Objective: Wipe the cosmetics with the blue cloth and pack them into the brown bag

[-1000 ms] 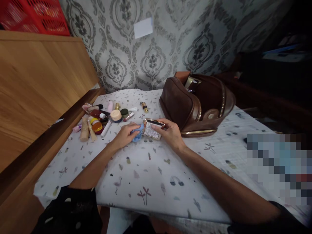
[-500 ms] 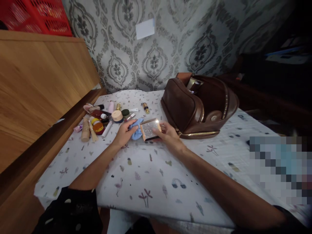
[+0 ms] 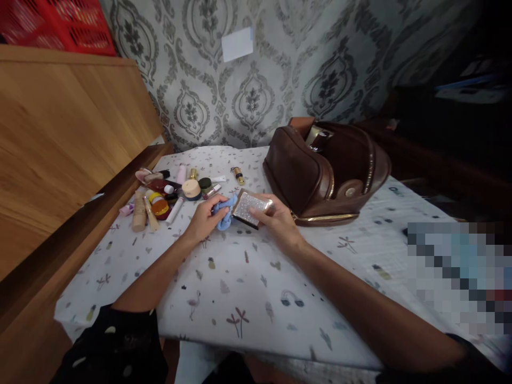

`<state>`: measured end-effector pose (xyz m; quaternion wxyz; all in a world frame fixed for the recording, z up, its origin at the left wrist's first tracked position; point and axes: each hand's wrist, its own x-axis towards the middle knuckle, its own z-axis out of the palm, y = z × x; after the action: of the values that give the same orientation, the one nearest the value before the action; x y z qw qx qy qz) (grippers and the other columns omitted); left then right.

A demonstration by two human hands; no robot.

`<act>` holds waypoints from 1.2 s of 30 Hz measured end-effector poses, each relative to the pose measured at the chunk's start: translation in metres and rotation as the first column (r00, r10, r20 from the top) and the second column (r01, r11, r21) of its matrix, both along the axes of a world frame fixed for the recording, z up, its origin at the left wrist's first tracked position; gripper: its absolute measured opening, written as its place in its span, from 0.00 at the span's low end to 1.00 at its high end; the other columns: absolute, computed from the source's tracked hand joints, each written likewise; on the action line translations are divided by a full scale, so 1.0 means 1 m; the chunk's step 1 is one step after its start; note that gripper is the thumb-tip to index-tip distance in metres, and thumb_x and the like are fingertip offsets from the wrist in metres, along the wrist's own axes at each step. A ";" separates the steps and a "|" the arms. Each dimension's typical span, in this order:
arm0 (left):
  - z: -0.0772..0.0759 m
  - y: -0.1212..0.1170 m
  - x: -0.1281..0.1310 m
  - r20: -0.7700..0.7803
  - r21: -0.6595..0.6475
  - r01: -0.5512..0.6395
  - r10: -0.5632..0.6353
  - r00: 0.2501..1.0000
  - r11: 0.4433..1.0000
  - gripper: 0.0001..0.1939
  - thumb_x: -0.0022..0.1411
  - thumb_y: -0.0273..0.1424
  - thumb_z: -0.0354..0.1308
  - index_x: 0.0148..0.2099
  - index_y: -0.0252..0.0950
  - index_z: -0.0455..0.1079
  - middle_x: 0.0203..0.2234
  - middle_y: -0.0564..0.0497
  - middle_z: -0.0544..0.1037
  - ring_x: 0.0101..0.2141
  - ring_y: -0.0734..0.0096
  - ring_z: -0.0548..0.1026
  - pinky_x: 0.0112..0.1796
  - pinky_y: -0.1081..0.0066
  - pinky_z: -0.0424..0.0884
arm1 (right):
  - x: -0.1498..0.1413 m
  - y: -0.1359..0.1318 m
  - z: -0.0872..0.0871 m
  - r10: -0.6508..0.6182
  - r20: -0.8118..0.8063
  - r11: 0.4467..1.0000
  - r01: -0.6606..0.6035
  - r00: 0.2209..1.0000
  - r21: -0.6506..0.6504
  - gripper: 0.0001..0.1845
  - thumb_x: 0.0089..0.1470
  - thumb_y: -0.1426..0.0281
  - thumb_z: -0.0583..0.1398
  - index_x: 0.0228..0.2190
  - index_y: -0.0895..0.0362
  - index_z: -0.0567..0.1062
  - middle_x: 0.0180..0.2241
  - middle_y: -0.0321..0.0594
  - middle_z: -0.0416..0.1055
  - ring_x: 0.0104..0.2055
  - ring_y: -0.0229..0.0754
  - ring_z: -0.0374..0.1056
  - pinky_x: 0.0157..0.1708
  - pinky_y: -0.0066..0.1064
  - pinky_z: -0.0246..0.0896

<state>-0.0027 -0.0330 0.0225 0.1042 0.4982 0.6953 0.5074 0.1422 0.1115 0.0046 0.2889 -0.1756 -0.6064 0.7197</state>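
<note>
Table (image 3: 256, 298): cloth-covered, far edge against patterned wall (image 3: 252, 90).
Glitter case (image 3: 245, 205): held between the left and right edges, tilted, likely to present its left side to the blue cloth (image 3: 226, 214).
Right hand (image 3: 282, 220): clamped on the glitter case, thumb across the top, apparently for steadiness; forearm slants in over the near edge.
Left hand (image 3: 204, 220): curled around the blue cloth.

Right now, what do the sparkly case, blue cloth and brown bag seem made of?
Sparkly case: perhaps plastic or metal; glittery silver face, shiny edges.
Blue cloth: probably matte fabric, softly bunched.
Brown bag: leather or imitation; smooth, dull sheen.
</note>
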 end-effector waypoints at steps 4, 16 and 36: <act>-0.002 0.002 0.003 0.063 0.010 0.061 -0.062 0.996 0.998 0.10 0.63 0.37 0.57 0.42 0.36 0.70 0.32 0.53 0.73 0.32 0.72 0.69 0.33 0.74 0.67 | -0.001 0.002 0.001 -0.088 -0.041 0.995 0.086 0.995 -0.052 0.27 0.41 0.57 0.70 0.42 0.52 0.70 0.34 0.35 0.72 0.30 0.38 0.65 0.26 0.29 0.62; -0.006 0.008 -0.002 0.347 0.163 -0.143 0.079 0.935 0.976 0.17 0.55 0.42 0.63 0.42 0.36 0.69 0.33 0.54 0.75 0.31 0.74 0.71 0.33 0.75 0.69 | 0.000 -0.001 0.002 0.064 -0.044 0.998 -0.064 0.997 -0.013 0.23 0.40 0.55 0.70 0.31 0.54 0.69 0.29 0.33 0.73 0.29 0.36 0.65 0.28 0.29 0.59; -0.002 0.002 0.039 -0.455 0.094 0.119 -0.064 0.888 0.988 0.07 0.68 0.30 0.52 0.44 0.38 0.70 0.41 0.46 0.73 0.43 0.65 0.72 0.46 0.67 0.69 | -0.004 -0.006 0.006 0.209 -0.103 0.945 -0.228 0.972 -0.235 0.24 0.52 0.45 0.58 0.35 0.53 0.73 0.37 0.42 0.77 0.42 0.48 0.72 0.41 0.39 0.70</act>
<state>0.0363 -0.0306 0.0203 -0.0658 0.6398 0.6446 0.4133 0.1378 0.1052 0.0107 0.2062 -0.1139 -0.5173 0.8228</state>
